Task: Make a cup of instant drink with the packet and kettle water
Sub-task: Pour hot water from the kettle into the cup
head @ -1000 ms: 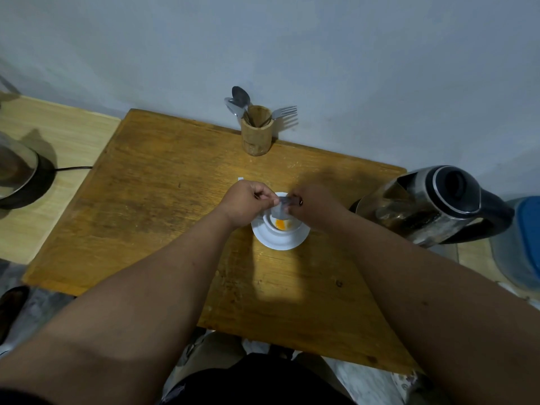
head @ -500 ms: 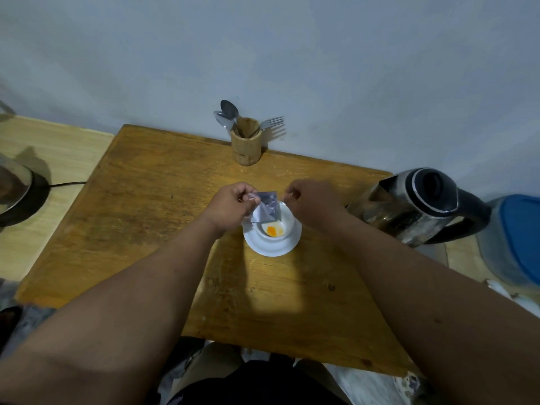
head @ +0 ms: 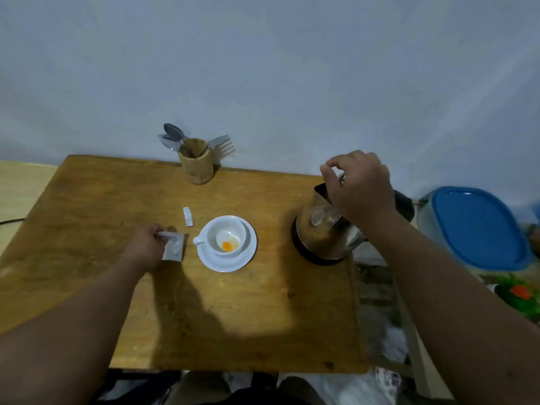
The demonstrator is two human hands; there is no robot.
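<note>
Two hands are kept busy: the packet [head: 174, 249] is pinched flat on the tabletop [head: 87, 206] in the left hand [head: 145, 249] grip, just beside the cup [head: 226, 236] on its saucer [head: 230, 263]. Over the kettle [head: 324, 232], parked at the right edge, the right hand [head: 361, 188] is curled loosely; plenty of bare wood is left up front.
</note>
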